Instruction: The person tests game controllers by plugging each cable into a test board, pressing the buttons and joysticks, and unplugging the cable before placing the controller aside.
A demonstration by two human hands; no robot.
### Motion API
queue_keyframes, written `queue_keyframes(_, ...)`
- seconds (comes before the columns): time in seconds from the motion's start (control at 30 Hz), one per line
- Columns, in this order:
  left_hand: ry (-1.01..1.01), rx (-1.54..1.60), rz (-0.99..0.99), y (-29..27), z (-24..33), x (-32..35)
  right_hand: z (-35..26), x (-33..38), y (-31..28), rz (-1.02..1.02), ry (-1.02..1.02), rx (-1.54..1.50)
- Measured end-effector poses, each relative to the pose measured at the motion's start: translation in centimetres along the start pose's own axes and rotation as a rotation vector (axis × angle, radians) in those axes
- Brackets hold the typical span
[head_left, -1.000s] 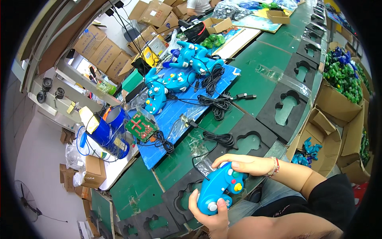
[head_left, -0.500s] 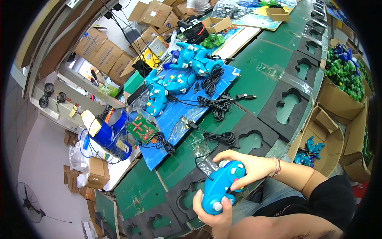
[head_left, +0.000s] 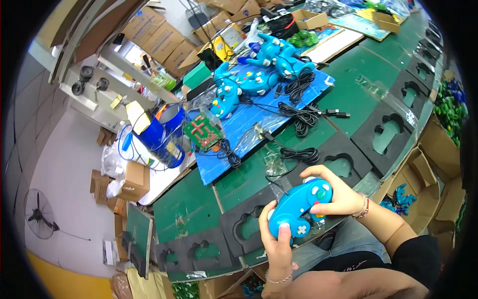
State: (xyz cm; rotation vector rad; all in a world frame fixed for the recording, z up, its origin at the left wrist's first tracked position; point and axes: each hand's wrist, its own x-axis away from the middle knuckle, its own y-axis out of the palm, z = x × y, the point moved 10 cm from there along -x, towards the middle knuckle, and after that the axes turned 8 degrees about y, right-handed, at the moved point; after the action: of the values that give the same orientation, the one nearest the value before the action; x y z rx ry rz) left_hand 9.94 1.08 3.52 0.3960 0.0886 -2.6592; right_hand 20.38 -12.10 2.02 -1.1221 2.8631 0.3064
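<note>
Between my two hands is a light blue game controller (head_left: 298,205), its buttons and sticks turned up toward me. My left hand (head_left: 277,238) grips its left end, with the thumb on the white stick. Around the right end, my right hand (head_left: 338,195) is wrapped, its thumb by the coloured buttons and its fingers at the far edge. The controller's black cable (head_left: 300,155) runs off its far side to a bundled coil on the bench. Both hands hold it above the near edge, over black foam pads (head_left: 243,230) with controller-shaped cut-outs.
More blue controllers (head_left: 256,82) with coiled cables lie on a blue board (head_left: 215,168) on the green bench (head_left: 191,199). A green circuit board (head_left: 203,130) rests near blue cylindrical containers (head_left: 158,144). To my right, cardboard boxes (head_left: 416,184) hold blue and green parts.
The view has swung, shifting the bench up and right in the picture. Both hands keep hold of the controller, now tilted to face me more. My right thumb has moved across the button area.
</note>
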Motion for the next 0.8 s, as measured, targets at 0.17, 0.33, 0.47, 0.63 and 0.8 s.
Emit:
queue_keyframes(0.17,-0.061,-0.054,-0.126,-0.1,-0.1,-1.0,0.0,0.5,0.2,-0.009,-0.032,0.043)
queue_keyframes(0.33,-0.05,-0.004,-0.194,0.3,-0.2,-1.7,0.0,0.6,0.3,-0.072,-0.032,0.062)
queue_keyframes(0.47,0.002,-0.049,-0.065,-0.8,-1.1,-1.8,0.0,0.8,1.1,-0.155,-0.013,0.21)
queue_keyframes(0.63,0.002,0.0,-0.003,-1.7,-2.1,-1.1,-1.7,1.4,2.0,-0.145,-0.074,0.289)
queue_keyframes(0.8,-0.133,0.392,-0.001,-1.7,-3.4,-0.8,-3.3,1.8,2.6,-0.098,-0.114,0.444)
